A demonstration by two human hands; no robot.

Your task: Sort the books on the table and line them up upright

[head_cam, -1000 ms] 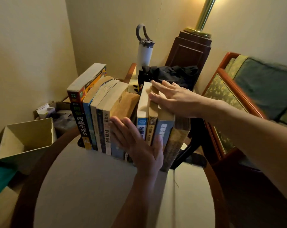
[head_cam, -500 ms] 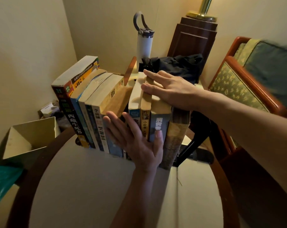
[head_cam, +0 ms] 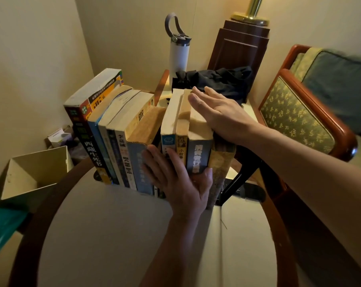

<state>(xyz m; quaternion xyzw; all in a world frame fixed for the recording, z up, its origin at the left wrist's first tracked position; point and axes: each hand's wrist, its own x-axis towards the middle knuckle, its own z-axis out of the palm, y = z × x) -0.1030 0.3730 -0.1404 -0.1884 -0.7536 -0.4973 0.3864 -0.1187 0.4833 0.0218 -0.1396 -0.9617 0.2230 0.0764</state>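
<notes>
Yellowed books [head_cam: 134,121] upright; left hand [head_cam: 181,183] presses spines, right hand [head_cam: 221,114] tops.

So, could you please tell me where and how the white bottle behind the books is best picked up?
Probably by the grey loop handle on the lid of the white bottle, coming from above: it stands upright, the loop sticks up free, while the row of books blocks its front and the black bag crowds its right.

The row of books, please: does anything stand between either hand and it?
Nothing visible does. The left hand lies flat against the spines of the row of books, and the right hand rests flat on their top edges.
</notes>
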